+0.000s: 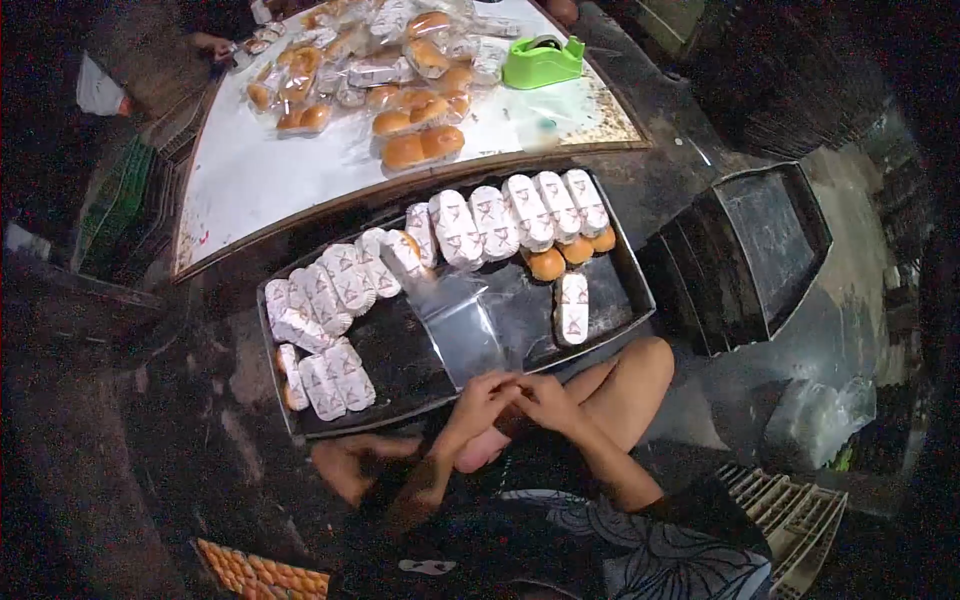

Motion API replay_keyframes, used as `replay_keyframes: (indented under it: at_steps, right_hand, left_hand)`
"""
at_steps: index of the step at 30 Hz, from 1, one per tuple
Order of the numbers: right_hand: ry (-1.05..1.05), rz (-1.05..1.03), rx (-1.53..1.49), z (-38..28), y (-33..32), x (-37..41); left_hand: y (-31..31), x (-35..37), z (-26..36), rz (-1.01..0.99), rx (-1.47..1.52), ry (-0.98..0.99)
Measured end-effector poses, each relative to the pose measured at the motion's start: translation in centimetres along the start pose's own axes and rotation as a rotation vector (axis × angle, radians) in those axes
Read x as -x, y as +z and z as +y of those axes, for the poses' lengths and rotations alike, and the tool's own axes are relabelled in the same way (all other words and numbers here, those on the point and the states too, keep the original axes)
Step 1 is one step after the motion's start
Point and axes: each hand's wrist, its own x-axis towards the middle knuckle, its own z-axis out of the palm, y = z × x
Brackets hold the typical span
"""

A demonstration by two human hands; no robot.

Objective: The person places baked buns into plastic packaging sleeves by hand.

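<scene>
My left hand (pixel 482 401) and my right hand (pixel 546 404) meet at the near edge of a black tray (pixel 400 395). Both have their fingers bent and pressed together at the tips; whatever sits between them is too small to make out. Just beyond my left hand, clear plastic bags (pixel 462 330) lie flat in the tray. Rows of buns in white printed paper (pixel 495 222) fill the tray's far side. More wrapped buns (pixel 337 380) lie at its left end. A single wrapped bun (pixel 573 310) lies apart, ahead of my right hand.
A white table (pixel 240 195) beyond the tray bears bagged buns (pixel 422 148) and a green tape dispenser (pixel 543 63). Stacked black trays (pixel 765 250) stand at right, near a clear plastic bundle (pixel 815 420) and a crate (pixel 790 520). Another person's hand (pixel 212 45) shows at the table's far left.
</scene>
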Motion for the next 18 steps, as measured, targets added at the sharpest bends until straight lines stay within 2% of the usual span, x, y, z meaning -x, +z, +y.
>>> replay_keyframes:
  at_steps: [1,2,4,5,6,8,9,11,12,14,16,17,18]
  right_hand:
    - [-0.034,-0.082,0.098,-1.8,-0.8,1.0]
    - [-0.035,-0.092,0.103,-1.4,0.0,1.6]
    - [0.073,0.17,0.248,0.7,2.7,3.8]
    - [-0.052,0.302,0.357,1.3,3.8,4.4]
    - [-0.046,0.286,0.365,2.1,4.5,4.4]
    - [0.08,0.251,-0.101,1.3,5.1,2.7]
    - [0.468,-0.111,-0.468,-2.8,2.1,1.6]
    - [0.489,0.036,-1.449,-2.6,0.6,-0.9]
    - [0.34,0.17,-1.128,-2.9,0.4,-2.1]
    - [0.003,0.4,-1.56,-7.3,2.0,-3.2]
    - [0.066,0.132,-1.736,-6.0,4.8,-1.8]
    - [0.241,-0.123,-1.831,-6.4,5.4,-1.3]
    - [0.253,-0.125,-1.828,-3.8,5.1,-1.5]
  left_hand:
    - [-1.0,0.5,0.9,-0.014,-0.133,-0.192]
    - [-0.9,1.1,1.0,-0.005,-0.127,-0.194]
    - [0.0,2.6,0.6,0.146,-0.27,-0.301]
    - [0.6,2.8,0.2,0.134,-0.202,-0.222]
    - [0.9,2.9,-0.1,0.139,-0.187,-0.232]
    - [0.8,2.5,0.1,0.373,-0.295,0.018]
    - [0.8,2.6,1.6,0.397,-0.262,0.035]
    - [1.3,3.4,3.0,0.364,-0.276,0.085]
    - [1.7,3.6,3.2,0.346,-0.293,0.142]
    - [1.8,2.5,2.5,0.587,0.253,0.032]
    - [0.1,1.5,3.0,0.683,1.012,-0.164]
    - [-1.8,1.7,2.2,0.597,1.001,-0.202]
    - [-3.3,2.0,1.4,0.512,0.99,-0.239]
